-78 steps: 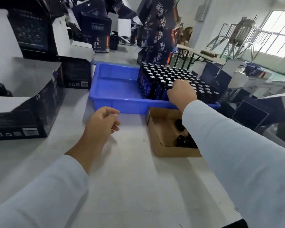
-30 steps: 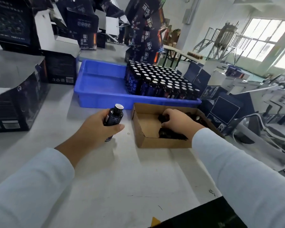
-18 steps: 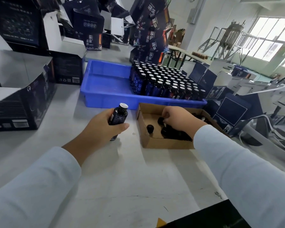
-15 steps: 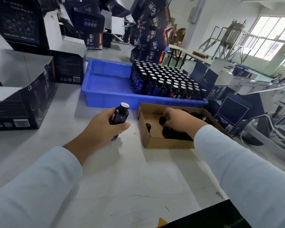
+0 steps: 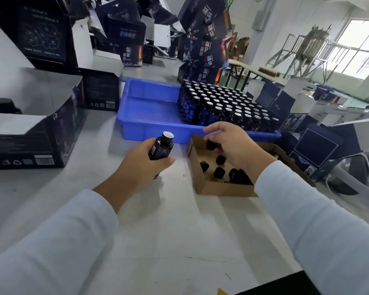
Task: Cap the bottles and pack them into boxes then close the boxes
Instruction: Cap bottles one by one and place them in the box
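Bottle [image 5: 161, 148] number one of this round sits in the left hand [image 5: 142, 167], which has its fingers and thumb wrapped around the dark body. It tilts a little, with its bottom near the gray table [image 5: 168, 231]. Its top shows a pale, shiny seal and no cap yet.

I think the step in hand is capping. The right hand [image 5: 232, 145] is over the brown cardboard box [image 5: 219, 189], where loose black caps [image 5: 219, 172] lie on the bottom. One black cap [image 5: 211, 145] sits right under the curled fingers, and it looks pinched between them, but the hand hides part of it, so I cannot tell for sure.

Next, I think the cap has to come across to the bottle, sit flat on the pale top, and get twisted tight. The left hand needs to keep the bottle steady and straight for that. A crooked cap could go on wrong.

Both arms reach forward in pale sleeves. The left wrist is low by the table. The right wrist is bent down over the box, palm down.

Behind the hands, a blue tray [image 5: 149, 126] holds many more bottles [image 5: 226, 107] standing close together on its right side. Dark printed boxes [image 5: 36, 141] stand open on the left for packing later.
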